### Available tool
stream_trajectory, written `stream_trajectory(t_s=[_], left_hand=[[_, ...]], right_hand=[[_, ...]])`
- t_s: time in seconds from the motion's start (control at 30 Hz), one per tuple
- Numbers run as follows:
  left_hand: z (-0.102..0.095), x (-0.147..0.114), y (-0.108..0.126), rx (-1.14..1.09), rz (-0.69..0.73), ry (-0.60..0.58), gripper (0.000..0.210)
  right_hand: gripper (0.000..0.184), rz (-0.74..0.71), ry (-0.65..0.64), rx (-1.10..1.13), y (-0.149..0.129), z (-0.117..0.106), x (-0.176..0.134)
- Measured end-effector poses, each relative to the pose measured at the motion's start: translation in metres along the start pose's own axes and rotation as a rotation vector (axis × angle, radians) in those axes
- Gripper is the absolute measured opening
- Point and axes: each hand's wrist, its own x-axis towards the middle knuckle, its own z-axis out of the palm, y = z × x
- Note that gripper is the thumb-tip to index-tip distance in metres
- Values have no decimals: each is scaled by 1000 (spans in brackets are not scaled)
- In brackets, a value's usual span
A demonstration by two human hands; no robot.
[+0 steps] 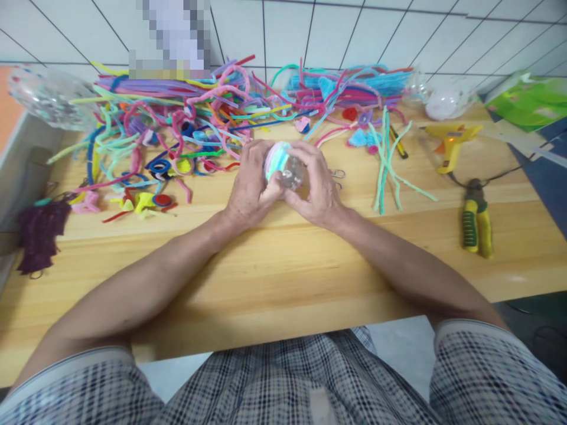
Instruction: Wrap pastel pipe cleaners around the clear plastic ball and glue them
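At the far left of the counter (266, 283) a clear bag (51, 94) flecked with coloured dots stands near the wall, and nearer me lies a dark purple fringed piece (41, 236) with a small ring at its lower end. Next comes a tangled heap of fuzzy stems (177, 124) in pink, mint, purple, yellow and blue, with a red coiled disc (162, 200) at its near edge. In the middle, in front of me, I hold a clear ball (286, 168) just above the counter. My left grip (253, 186) curls around the side banded in lilac, aqua and pale green, its thumb on the ball; my right grip (316, 186) is closed around the bare transparent side, fingers bent over the top. Just beyond my right grip, metal loops (339, 171) peek out. Further right are crossed mint stems (385, 162), a yellow-and-black cutter (399, 143), and a clear bag (443, 103) with a whitish round thing inside. Then a yellow glue gun (452, 141) lies with its dark cord beside green-and-yellow pliers (477, 221). At the far right, a bright green packet (522, 100) carries pale markings too blurred to read.
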Motion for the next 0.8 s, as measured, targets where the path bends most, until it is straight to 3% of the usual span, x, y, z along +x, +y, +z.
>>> stream_trajectory(t_s=[0.13,0.37,0.8], left_hand=[[-3,0,3,-17,-15,-22,65],[-13,5,15,19,5,-55,60],[-17,5,16,-53,-95,-97,58]], right_hand=[[57,16,39,7,-2,3,1],[60,87,16,-22,-7,5,0],[58,115,7,-3,-9,6,1]])
